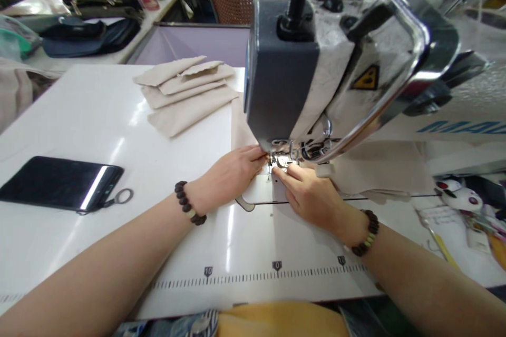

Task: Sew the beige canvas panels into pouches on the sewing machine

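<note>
My left hand (233, 174) reaches in from the left to the needle area of a sewing machine (284, 73), its fingers closed on the edge of a beige fabric piece (239, 121). The machine head partly hides those fingertips and the cloth. On the other side of the presser foot (282, 160) is my right hand (316, 197), index finger pointing at the needle and the other fingers bent. What lies under its fingers is too small and covered to make out. Both hands rest low over the metal needle plate (264, 189).
Folded beige fabric pieces (190, 92) lie behind on the white table (158, 168). A black phone (59, 181) with a ring is at left. More beige fabric (383, 168) sits right, under the machine arm. A panda-like item (460, 195) and a yellow-handled tool (443, 247) lie far right.
</note>
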The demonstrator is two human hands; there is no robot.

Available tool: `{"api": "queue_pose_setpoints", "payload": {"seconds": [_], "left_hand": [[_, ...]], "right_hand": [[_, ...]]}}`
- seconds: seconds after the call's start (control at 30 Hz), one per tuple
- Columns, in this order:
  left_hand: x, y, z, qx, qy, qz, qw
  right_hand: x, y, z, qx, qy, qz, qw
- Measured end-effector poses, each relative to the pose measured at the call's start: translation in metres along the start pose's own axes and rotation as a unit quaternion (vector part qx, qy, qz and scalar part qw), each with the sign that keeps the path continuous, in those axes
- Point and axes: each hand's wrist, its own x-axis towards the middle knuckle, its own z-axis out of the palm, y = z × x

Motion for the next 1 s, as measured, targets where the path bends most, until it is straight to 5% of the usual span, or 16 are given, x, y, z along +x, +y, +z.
{"api": "queue_pose_setpoints", "payload": {"seconds": [0.17,0.4,1.0], "left_hand": [[-0.017,0.018,0.000,0.040,-0.044,-0.017,0.998],[-0.030,0.048,0.000,0.043,-0.107,0.072,0.991],[-0.028,0.047,-0.006,-0.012,-0.121,0.036,0.992]], "right_hand": [[-0.007,0.007,-0.005,0.073,0.001,-0.049,0.996],[-0.012,0.012,-0.012,0.106,-0.010,-0.131,0.986],[-0.013,0.007,-0.016,0.070,-0.014,-0.153,0.986]]}}
